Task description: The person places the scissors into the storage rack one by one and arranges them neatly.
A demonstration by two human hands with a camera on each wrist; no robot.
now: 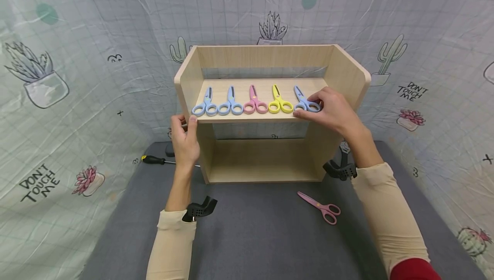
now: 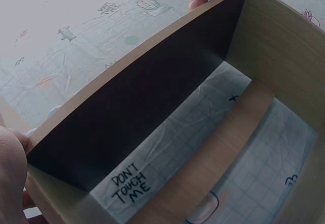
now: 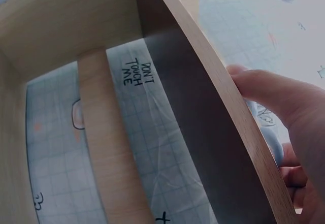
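A light wooden two-tier shelf [image 1: 266, 151] stands on the table. Along its upper board lie the left blue scissors [image 1: 211, 108], a second blue pair [image 1: 230, 105], pink scissors [image 1: 253, 100], yellow scissors [image 1: 278, 100] and the right blue scissors [image 1: 302, 100], blades pointing back. My left hand [image 1: 186, 143] grips the shelf's left side, thumb at the board's front corner. My right hand [image 1: 333, 110] holds the handles of the right blue scissors between thumb and fingers, the thumb [image 3: 249, 79] against the front edge in the right wrist view.
Another pink pair of scissors [image 1: 322, 207] lies on the grey table [image 1: 247, 233] in front of the shelf, toward the right. A black and yellow screwdriver [image 1: 153, 159] lies left of the shelf. Behind everything hangs a cactus-print sheet [image 1: 231, 14].
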